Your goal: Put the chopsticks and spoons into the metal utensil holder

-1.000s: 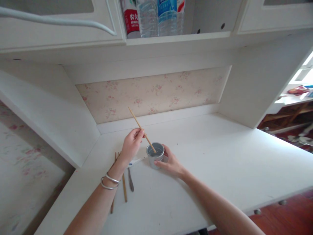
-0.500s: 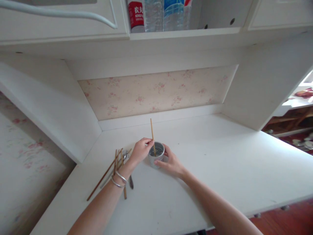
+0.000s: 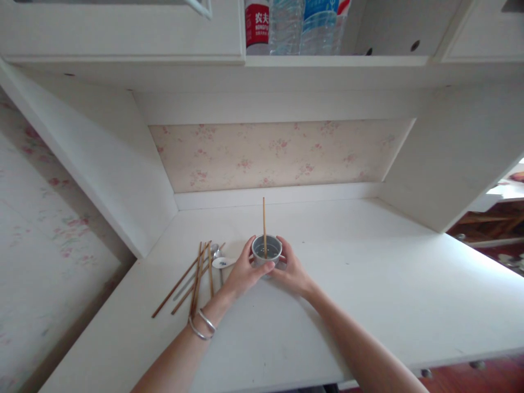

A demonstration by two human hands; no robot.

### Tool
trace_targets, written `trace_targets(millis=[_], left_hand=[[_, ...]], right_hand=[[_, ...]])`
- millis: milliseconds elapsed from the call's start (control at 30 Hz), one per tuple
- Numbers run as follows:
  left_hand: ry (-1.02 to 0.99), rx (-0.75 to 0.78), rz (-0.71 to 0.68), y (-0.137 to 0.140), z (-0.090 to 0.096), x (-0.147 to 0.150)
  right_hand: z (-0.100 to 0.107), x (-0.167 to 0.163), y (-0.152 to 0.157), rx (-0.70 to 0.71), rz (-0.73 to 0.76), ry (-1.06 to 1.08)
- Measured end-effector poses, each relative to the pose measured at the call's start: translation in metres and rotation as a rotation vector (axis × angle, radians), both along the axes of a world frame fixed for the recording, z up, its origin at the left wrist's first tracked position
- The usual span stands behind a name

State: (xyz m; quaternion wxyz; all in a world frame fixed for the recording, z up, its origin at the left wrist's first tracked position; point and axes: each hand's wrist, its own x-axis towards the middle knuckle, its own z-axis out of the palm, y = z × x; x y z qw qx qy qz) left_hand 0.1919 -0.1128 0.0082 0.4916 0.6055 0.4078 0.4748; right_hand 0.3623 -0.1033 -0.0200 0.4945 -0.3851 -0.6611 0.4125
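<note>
A grey utensil holder [image 3: 267, 261] with small holes in its bottom stands on the white desktop between my hands. One wooden chopstick [image 3: 264, 224] rises nearly upright out of it. My left hand [image 3: 246, 270] is wrapped round the holder's left side, its thumb across the front. From the right, my right hand [image 3: 291, 268] grips the same holder. Left of my left hand lie several wooden chopsticks [image 3: 180, 287], partly crossing each other. Beside them are a white spoon [image 3: 221, 263] with dark marks and a metal spoon [image 3: 215, 251], partly covered.
White side panels [image 3: 434, 158] and a back wall with floral paper [image 3: 262, 155] enclose the desktop [image 3: 368, 289]. Overhead, a shelf [image 3: 335, 61] holds several plastic bottles [image 3: 286, 27]. The desk's front edge drops to a red floor [image 3: 483, 376].
My left hand has let go of the chopstick and closed round the holder's left side. The chopstick now stands by itself in the holder. The view has shifted slightly.
</note>
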Motion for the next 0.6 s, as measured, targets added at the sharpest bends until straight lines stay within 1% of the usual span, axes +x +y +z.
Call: trace_targets(millis=[100, 233, 267, 300, 333, 433, 467, 500, 533, 567, 600], left_hand=[[-0.016, 0.051, 0.014, -0.003, -0.004, 0.007], [-0.031, 0.073, -0.005, -0.004, -0.001, 0.008], [-0.04, 0.076, -0.009, -0.005, -0.001, 0.007], [-0.052, 0.076, -0.01, -0.005, -0.001, 0.007], [-0.065, 0.072, -0.012, -0.005, -0.002, 0.006], [-0.085, 0.057, 0.001, -0.006, -0.004, 0.007], [-0.077, 0.067, 0.009, -0.006, -0.004, 0.007], [-0.053, 0.089, 0.025, -0.006, -0.004, 0.008], [-0.019, 0.117, 0.054, -0.006, -0.003, 0.008], [0.016, 0.145, 0.091, -0.007, -0.001, 0.008], [0.053, 0.162, 0.149, -0.008, 0.001, 0.008]], right_hand=[[0.001, 0.001, -0.002, 0.004, 0.026, 0.004], [0.01, 0.007, -0.006, -0.016, 0.107, 0.027], [0.013, 0.009, -0.006, -0.015, 0.104, 0.041], [0.017, 0.01, -0.006, -0.003, 0.072, 0.067], [0.021, 0.01, -0.006, 0.032, 0.006, 0.112], [0.04, 0.0, -0.01, 0.244, -0.332, 0.292], [0.049, -0.008, -0.014, 0.312, -0.43, 0.32], [0.058, -0.019, -0.019, 0.36, -0.491, 0.309], [0.068, -0.032, -0.025, 0.376, -0.494, 0.248], [0.078, -0.048, -0.032, 0.365, -0.424, 0.132], [0.087, -0.065, -0.038, 0.355, -0.307, -0.025]])
